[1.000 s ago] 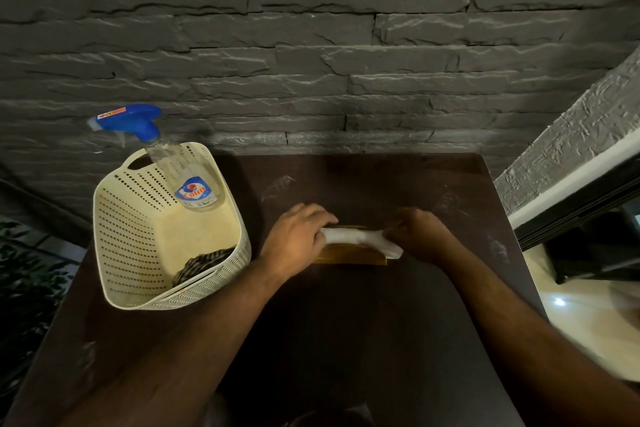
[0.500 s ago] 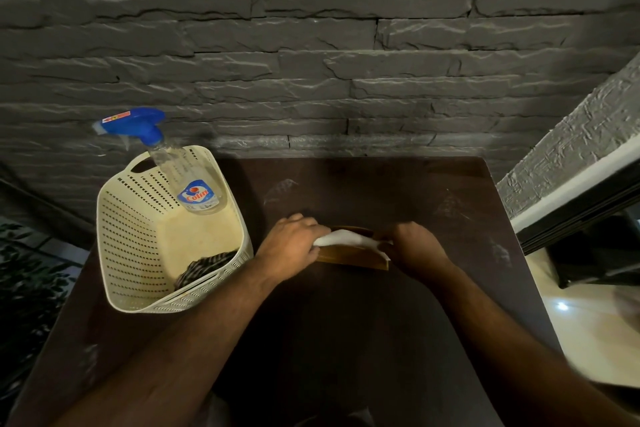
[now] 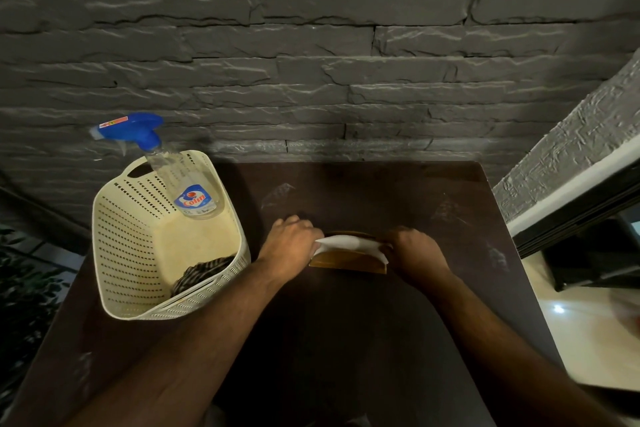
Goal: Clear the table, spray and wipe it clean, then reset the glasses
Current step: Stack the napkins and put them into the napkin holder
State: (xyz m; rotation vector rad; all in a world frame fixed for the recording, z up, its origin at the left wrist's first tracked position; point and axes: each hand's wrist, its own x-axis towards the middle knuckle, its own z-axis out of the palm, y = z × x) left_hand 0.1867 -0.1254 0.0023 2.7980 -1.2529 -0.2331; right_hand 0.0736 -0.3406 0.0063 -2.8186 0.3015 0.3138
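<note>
A wooden napkin holder (image 3: 347,259) stands in the middle of the dark brown table (image 3: 346,340), with white paper napkins (image 3: 349,243) in its top. My left hand (image 3: 290,240) holds the left end of the napkins, and my right hand (image 3: 415,253) grips their right end next to the holder. A cream perforated basket (image 3: 121,253) sits on the table's left side. In it lean a clear spray bottle (image 3: 188,184) with a blue trigger head and a checked cloth (image 3: 201,276). No glasses are in sight.
A dark stone wall rises right behind the table's far edge. A textured grey ledge and a dark window frame (image 3: 571,218) border the right side. Plant leaves (image 3: 20,305) show at the lower left. Faint smears mark the tabletop.
Both hands drew closer together at the holder. The napkins, which stretched flat between the hands, now sit bunched lower over the holder's top.
</note>
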